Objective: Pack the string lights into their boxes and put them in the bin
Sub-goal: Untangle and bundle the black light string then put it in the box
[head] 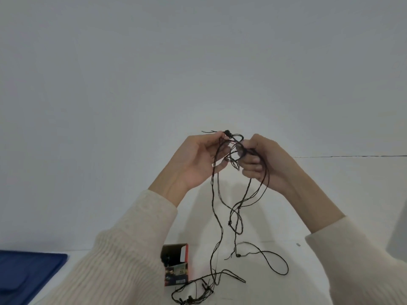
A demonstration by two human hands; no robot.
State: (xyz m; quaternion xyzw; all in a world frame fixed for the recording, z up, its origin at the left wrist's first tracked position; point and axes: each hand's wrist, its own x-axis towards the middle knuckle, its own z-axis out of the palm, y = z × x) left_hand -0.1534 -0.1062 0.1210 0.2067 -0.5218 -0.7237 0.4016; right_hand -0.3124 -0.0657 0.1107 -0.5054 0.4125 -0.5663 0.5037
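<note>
I see my left hand (198,160) pinching the thin black wire string lights (237,255) up high, right hand (263,160) curled round gathered loops, tail trailing onto white table (319,194) beside small open cardboard box (176,268)

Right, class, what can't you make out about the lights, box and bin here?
Head view:
Bin: cut by left and bottom edges.
Box: partly behind the left sleeve; print too small.
Lights: lowest coils cut by bottom edge; run inside right hand hidden.

Tangled black string lights (214,219), open box (176,264)
</note>
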